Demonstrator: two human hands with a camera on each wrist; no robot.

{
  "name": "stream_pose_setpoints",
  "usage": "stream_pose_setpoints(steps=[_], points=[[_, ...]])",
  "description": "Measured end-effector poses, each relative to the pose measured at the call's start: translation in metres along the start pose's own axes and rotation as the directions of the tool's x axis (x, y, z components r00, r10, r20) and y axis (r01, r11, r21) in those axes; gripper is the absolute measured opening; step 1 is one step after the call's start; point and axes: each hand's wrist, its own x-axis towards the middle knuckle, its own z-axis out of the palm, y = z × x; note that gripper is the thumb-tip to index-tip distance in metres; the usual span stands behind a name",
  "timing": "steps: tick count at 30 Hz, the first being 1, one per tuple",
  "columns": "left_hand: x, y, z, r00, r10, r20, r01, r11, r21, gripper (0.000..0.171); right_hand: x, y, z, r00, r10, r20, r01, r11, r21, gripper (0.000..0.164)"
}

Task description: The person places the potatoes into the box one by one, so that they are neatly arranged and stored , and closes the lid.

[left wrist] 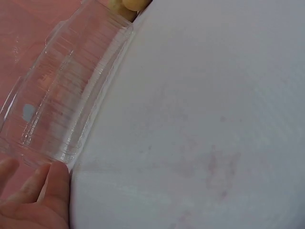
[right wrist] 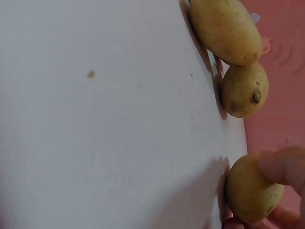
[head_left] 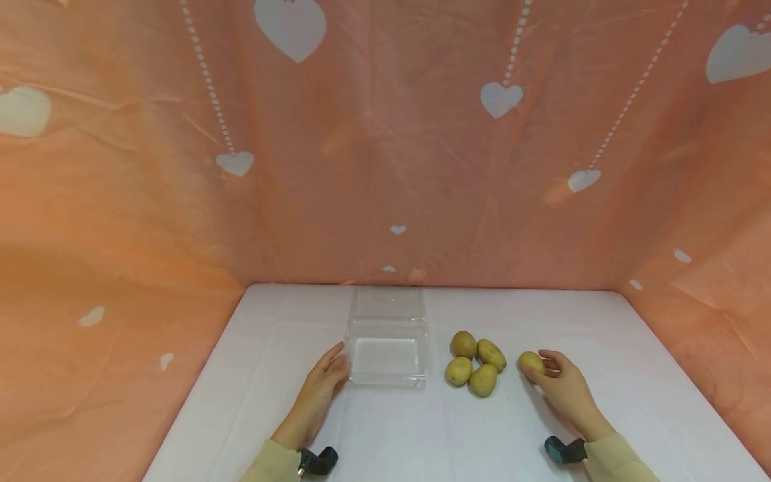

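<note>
My right hand (head_left: 565, 387) pinches a small potato (head_left: 531, 363) between thumb and fingers, close over the white table. In the right wrist view the thumb presses on the top of this potato (right wrist: 250, 188). Several more potatoes (head_left: 484, 379) lie in a cluster to its left. My left hand (head_left: 322, 388) rests at the left side of a clear plastic clamshell box (head_left: 388, 383), fingertips right at its wall. The box stands with its lid (head_left: 388, 302) folded back, and nothing lies inside. In the left wrist view relaxed fingers (left wrist: 57, 191) touch the box corner.
A white cloth covers the table (head_left: 470, 442). Around its back and sides hangs an orange-pink curtain (head_left: 421, 167) with white hearts. A dark wrist camera (head_left: 319, 462) sits on the left wrist, another camera (head_left: 565, 450) on the right.
</note>
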Motion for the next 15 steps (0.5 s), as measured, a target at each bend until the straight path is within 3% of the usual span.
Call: stream_pose_setpoints(steps=[8, 15], points=[[0.002, -0.004, -0.001, 1.0, 0.004, 0.005, -0.004, 1.0, 0.018, 0.057, 0.001, 0.0, -0.001, 1.0, -0.011, -0.02, 0.011, 1.0, 0.004, 0.066], [0.001, -0.004, -0.002, 1.0, 0.016, 0.001, -0.016, 1.0, 0.01, 0.057, 0.002, -0.036, -0.004, 0.998, -0.05, -0.026, 0.052, 0.996, 0.072, 0.066]])
